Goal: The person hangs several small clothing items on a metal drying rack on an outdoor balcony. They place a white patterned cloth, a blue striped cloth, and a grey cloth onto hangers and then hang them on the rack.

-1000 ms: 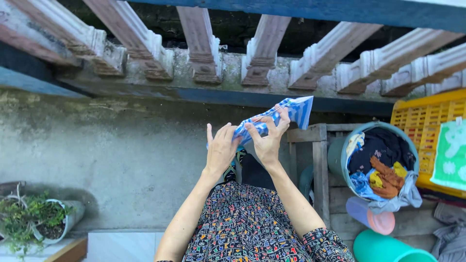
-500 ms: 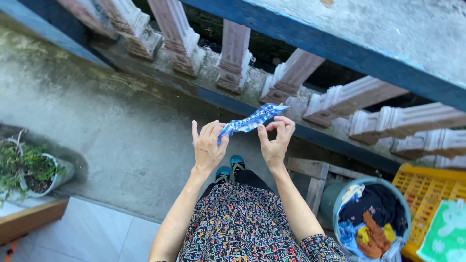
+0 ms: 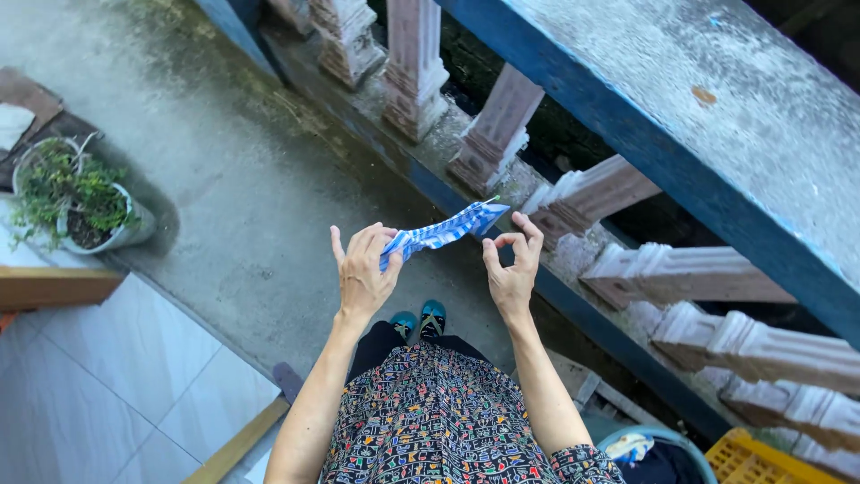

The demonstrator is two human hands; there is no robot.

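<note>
My left hand point(image 3: 363, 269) and right hand point(image 3: 512, 269) each pinch an end of a blue-and-white striped cloth point(image 3: 441, 233), stretched between them just short of the blue-topped balustrade point(image 3: 681, 152). I judge I am straightening it; next it needs an even spread. A potted plant point(image 3: 76, 202) sits well left of the balustrade.

Bare forearms; a dark dress point(image 3: 448, 421) with small multicoloured print, short sleeves, and teal shoes point(image 3: 421, 320) below.
</note>
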